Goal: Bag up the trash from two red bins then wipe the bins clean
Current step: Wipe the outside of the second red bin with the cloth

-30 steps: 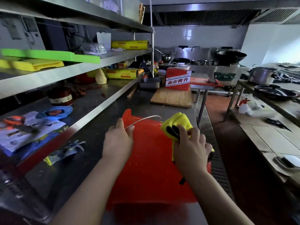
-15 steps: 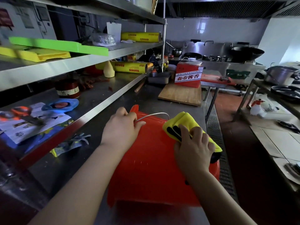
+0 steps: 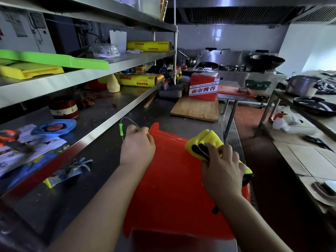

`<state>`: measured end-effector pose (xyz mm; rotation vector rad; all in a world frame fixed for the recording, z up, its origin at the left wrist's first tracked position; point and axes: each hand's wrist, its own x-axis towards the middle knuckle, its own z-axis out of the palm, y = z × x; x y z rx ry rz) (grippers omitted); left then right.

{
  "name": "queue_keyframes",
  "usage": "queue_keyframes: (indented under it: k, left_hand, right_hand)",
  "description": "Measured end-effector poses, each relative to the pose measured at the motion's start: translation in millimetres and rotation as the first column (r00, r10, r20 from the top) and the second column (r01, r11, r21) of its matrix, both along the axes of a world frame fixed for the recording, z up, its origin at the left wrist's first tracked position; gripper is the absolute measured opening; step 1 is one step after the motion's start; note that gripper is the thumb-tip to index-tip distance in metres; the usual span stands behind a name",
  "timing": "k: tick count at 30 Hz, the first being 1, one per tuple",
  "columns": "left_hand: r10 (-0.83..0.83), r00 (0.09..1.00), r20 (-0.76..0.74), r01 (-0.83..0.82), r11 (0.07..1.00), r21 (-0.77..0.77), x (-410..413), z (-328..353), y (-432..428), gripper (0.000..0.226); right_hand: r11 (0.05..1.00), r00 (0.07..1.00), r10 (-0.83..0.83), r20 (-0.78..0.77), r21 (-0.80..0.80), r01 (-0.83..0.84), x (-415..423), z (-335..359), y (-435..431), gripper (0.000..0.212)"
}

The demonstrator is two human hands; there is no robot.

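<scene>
Head, left fingers (image 3: 141, 131) seemingly pinching bin handle (image 3: 120, 128), right fingers (image 3: 229, 152) gripping cloth (image 3: 205, 137), glove (image 3: 71, 171) beside

Commercial kitchen, dim. Stainless shelving (image 3: 127, 64) along left; steel counter (image 3: 101, 160) below. White tiled wall (image 3: 236, 39) behind stove range (image 3: 234, 79), extractor hood (image 3: 236, 13) overhead. Red floor (image 3: 249, 120); drain grate (image 3: 234, 137) beside counter. Side table (image 3: 267, 108) right.

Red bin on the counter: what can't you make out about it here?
Inside of the red bin: head view, only its outer wall faces the camera.
Fingertips of the left hand: head view, curled out of sight at the bin's rim.
The yellow cloth: head view, partly covered by the right hand.
</scene>
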<state>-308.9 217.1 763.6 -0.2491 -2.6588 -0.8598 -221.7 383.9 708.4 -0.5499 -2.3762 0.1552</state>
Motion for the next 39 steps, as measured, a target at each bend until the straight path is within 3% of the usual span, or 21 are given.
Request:
queue_keyframes:
  k: [3, 10, 13, 16, 22, 26, 31, 39]
  left_hand:
    - [0.001, 1.000, 0.007, -0.001, 1.000, -0.012, -3.7, -5.0, 2.6, 0.035]
    - [-0.012, 0.997, -0.072, -0.005, 0.971, -0.238, -5.4, -12.3, -6.6, 0.041]
    - [-0.124, 0.985, -0.119, 0.087, 0.957, -0.276, -7.4, -15.2, -18.4, 0.039]
    - [-0.229, 0.962, -0.146, 0.188, 0.949, -0.253, -11.4, -21.4, -28.6, 0.039]
    - [-0.282, 0.944, -0.170, 0.266, 0.958, -0.111, -25.7, -28.0, -28.3, 0.045]
    - [-0.329, 0.928, -0.174, 0.314, 0.943, -0.111, -39.5, -31.0, -30.4, 0.055]
    - [-0.334, 0.920, -0.208, 0.308, 0.940, -0.145, -40.6, -32.6, -32.8, 0.053]
    - [-0.386, 0.903, -0.186, 0.373, 0.922, -0.103, -42.5, -35.4, -33.9, 0.063]
  right_hand:
    - [1.000, 1.000, 0.013, 0.007, 0.023, -0.013, -2.7, 0.1, -2.0, 0.043]
    - [0.999, 0.999, 0.024, 0.030, 0.033, -0.025, -11.4, 1.5, -10.3, 0.048]
    - [1.000, 0.996, 0.011, 0.092, -0.014, -0.010, -13.5, 3.3, -8.8, 0.049]
    - [0.998, 0.984, 0.018, 0.177, -0.070, -0.006, -16.3, 9.6, -10.8, 0.050]
    - [0.985, 0.959, 0.133, 0.250, -0.137, -0.101, -20.3, 42.1, -38.1, 0.046]
    - [0.973, 0.912, 0.229, 0.341, -0.103, -0.206, -28.3, 52.0, -59.1, 0.053]
    - [0.987, 0.891, 0.137, 0.432, -0.133, -0.087, -22.6, 40.4, -43.3, 0.068]
    - [0.990, 0.885, 0.078, 0.459, -0.140, -0.015, -25.4, 45.2, -84.3, 0.073]
